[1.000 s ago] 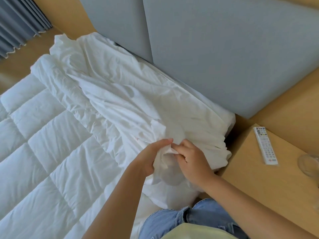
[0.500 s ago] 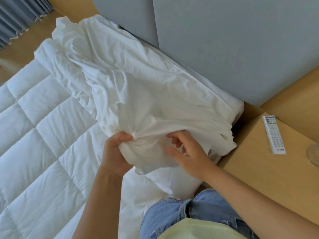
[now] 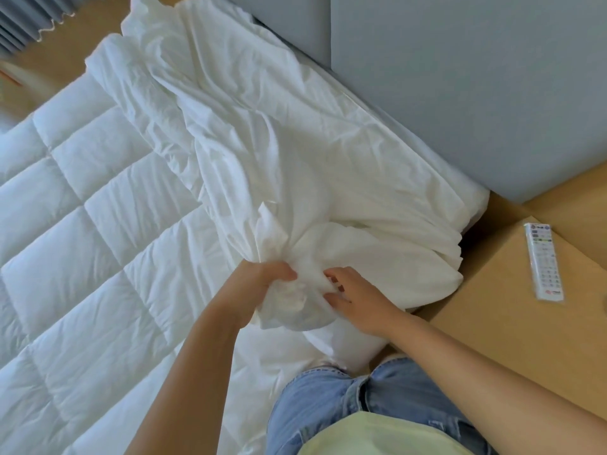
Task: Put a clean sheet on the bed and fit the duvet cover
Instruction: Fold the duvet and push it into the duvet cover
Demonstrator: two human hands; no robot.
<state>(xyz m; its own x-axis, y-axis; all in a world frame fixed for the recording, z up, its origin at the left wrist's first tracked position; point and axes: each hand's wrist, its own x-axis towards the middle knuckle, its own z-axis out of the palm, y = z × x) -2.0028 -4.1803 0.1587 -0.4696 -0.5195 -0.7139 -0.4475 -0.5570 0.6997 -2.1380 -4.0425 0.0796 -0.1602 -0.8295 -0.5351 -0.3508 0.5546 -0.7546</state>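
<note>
Gathering the duvet cover (image 3: pixel 312 152) at the near right corner of the bed (image 3: pixel 471 200), a person in jeans (image 3: pixel 328 399) is at the step of fitting it over the quilted duvet (image 3: pixel 98 231), which lies spread flat across the left of the bed. The left hand (image 3: pixel 262 287) is closed tight around a bunched knot of the white cloth. The right hand (image 3: pixel 356 298), just beside it, has its fingers curled into the same folds, pinching them.

The cover is heaped along the far side against the grey headboard (image 3: pixel 460 93). Its crumpled length runs from the hands to the far left corner and lies partly over the duvet's far edge. Whether a clean sheet is already on underneath cannot be told.

The next move probably calls for finding the cover's opening or a corner within that bunch and drawing it over a corner of the duvet. That means teasing the layers apart with both hands rather than hauling the whole lump.

Room is tight on the right, where a wooden desk (image 3: pixel 492 330) stands hard by the bed's edge. A wrapped remote control (image 3: pixel 545 261) lies on it, well apart from the hands. Open room lies to the left across the duvet, and beyond it on the floor (image 3: pixel 88 31) by the curtain (image 3: pixel 19 18).
</note>
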